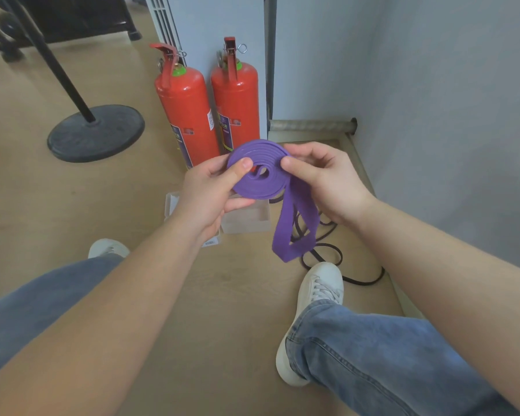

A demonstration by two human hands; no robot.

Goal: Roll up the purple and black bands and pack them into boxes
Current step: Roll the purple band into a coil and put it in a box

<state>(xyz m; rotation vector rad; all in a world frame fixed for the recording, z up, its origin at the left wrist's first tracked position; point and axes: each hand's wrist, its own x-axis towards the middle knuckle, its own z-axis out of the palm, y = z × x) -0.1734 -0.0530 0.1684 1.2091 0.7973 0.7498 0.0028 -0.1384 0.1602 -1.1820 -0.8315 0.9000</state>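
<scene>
From my remote seat I see both hands up in front of the person, over the light wooden floor (72, 205). The flat purple rubber band (257, 171) is wound into a loose spiral coil and held in the air between them. The left hand (210, 193) grips the coil's left side, thumb pressed flat on top and fingers curled beneath. The right hand (321, 181) pinches the coil's right edge between thumb and fingers. From that right edge an unwound length of the purple band hangs down, its looped end dangling above the floor.

Under that dangling end the thin black rubber band (323, 255) lies in loose loops on the floor, just beside the right white sneaker (315, 295). A clear plastic box (248, 222) sits on the floor below the coil, with a second clear box (170, 205) partly hidden behind the left hand; I cannot tell whether they are open.

Behind stand two red fire extinguishers (186, 115) and, to the left, a round black stand base (95, 133).
</scene>
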